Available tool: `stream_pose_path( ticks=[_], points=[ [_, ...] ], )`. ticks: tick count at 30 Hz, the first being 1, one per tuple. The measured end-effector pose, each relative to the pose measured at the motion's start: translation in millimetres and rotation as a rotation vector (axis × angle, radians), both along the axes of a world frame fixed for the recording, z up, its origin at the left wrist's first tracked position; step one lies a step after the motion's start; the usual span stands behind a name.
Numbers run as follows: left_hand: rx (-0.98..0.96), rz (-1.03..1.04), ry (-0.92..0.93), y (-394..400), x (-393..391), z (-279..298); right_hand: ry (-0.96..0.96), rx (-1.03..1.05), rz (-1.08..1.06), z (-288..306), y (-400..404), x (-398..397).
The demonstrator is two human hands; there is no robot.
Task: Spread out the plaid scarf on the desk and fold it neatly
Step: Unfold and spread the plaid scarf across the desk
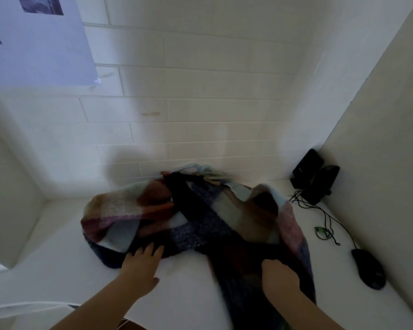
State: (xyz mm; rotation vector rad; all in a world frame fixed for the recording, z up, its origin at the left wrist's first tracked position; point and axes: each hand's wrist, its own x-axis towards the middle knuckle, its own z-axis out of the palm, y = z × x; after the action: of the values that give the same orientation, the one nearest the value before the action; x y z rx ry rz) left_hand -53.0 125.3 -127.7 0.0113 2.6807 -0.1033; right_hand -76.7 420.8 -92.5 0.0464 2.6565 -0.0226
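Scarf [200,210], plaid in dark blue, rust, pink and pale blue, lies bunched in a loose heap on the white surface [184,282], reaching from the middle toward twelve o'clock where it meets the tiled wall [200,115]. One dark length of it trails down toward five o'clock and off the near edge. My left hand [141,265] rests at seven o'clock of the heap, fingers [150,251] spread wide and flat, their tips touching the dark hem. My right hand [279,279] is at five o'clock, fingers curled tight around a fold of the dark trailing part. A black mouse [368,267] sits at three o'clock, well apart from the cloth, its thin cable [327,215] running up toward two o'clock, where a black box [308,170] stands in the corner. A sheet of paper [38,44] hangs on the wall at ten o'clock.
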Motion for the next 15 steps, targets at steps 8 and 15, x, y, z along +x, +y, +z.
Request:
stream_pose_path(
  ticks=[8, 15],
  points=[
    [-0.067, 0.04, 0.149, 10, -25, -29, 0.347, -0.533, -0.199, 9, 19, 17],
    [0.424, -0.028, 0.282, 52, -44, -23, 0.221, -1.023, -0.478, 15, -20, 5]
  ],
)
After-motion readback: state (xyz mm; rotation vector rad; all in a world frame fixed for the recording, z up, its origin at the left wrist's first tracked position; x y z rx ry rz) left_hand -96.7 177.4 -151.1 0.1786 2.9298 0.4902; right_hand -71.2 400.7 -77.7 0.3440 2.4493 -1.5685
